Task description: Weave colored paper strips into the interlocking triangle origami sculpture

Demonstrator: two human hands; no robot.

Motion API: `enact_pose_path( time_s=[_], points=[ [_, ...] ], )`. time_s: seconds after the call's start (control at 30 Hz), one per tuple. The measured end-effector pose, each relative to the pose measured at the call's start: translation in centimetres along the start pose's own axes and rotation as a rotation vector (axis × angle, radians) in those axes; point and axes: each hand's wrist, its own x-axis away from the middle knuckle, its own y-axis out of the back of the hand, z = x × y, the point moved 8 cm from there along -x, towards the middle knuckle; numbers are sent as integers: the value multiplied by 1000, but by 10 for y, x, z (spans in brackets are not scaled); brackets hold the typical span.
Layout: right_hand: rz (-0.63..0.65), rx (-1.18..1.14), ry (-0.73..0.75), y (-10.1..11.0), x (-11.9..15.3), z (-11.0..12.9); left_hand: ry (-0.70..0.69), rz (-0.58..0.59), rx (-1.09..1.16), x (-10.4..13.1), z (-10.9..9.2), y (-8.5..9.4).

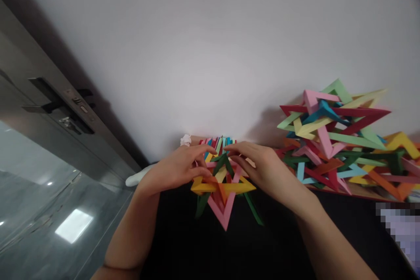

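A folded-paper star shape point(225, 218) in pink, yellow, green and orange sits in the middle, low in the head view. My left hand point(179, 166) is at its left side, thumb and fingers bent around its upper left part. On the other side my right hand point(259, 164) has its fingertips at the green upper point. Both hands seem to hold the paper, though the exact contact is small and partly hidden. Behind the star stand several coloured paper strips point(220, 142), partly covered by the hands.
Several interlocked paper stars point(328, 131) are piled on the right against the white wall point(210, 52). A crumpled white paper point(185, 140) lies behind my left hand. On the left are an open door with a handle point(52, 105) and a shiny floor point(36, 210).
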Motion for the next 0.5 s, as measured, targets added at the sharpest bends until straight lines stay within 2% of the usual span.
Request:
enact_pose_path(
  time_s=[0.13, 0.2, 0.33, 0.5],
  points=[
    [-100, 224, -122, 18, 7, -1, 27, 16, 12, 2, 5, -1],
    [-44, 218, -156, 18, 11, 0, 31, 15, -7, 2, 5, 0],
    [181, 122, -82, -5, 15, 7, 21, 6, -10, 3, 1, 0],
    [264, 172, -154, -28, 13, 0, -10, -22, -41, 3, -5, 2]
  ],
)
